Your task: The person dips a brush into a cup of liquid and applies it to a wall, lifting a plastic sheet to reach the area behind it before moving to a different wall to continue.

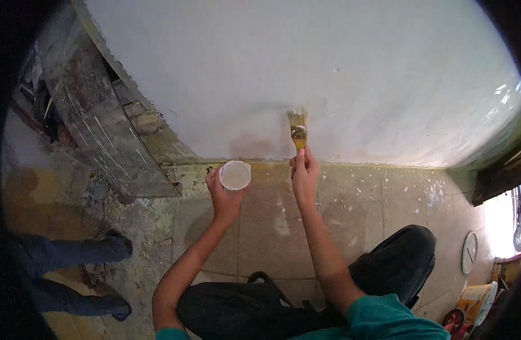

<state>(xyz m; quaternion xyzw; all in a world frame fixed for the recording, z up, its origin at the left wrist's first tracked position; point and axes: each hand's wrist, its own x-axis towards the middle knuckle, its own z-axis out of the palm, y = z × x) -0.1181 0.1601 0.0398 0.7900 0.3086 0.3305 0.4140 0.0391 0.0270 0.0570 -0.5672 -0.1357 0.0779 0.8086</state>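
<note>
- The left hand [224,195] holds 1 white cup [236,175] with pale contents, fingers curled around its sides, close to the wall's foot.
- The right hand [304,173] grips 1 brush [298,135], fingers pinching its yellow handle; the bristles point far, over the white wall [243,68], and I cannot tell whether they touch it.
- The cup sits left of the brush, apart from it.
- White spots mark the tiled floor [351,226].
- To the left: 1 stained board [96,107] and, nearer, another person's 2 legs [73,250].
- Near right: 1 orange-and-white container [477,300].
</note>
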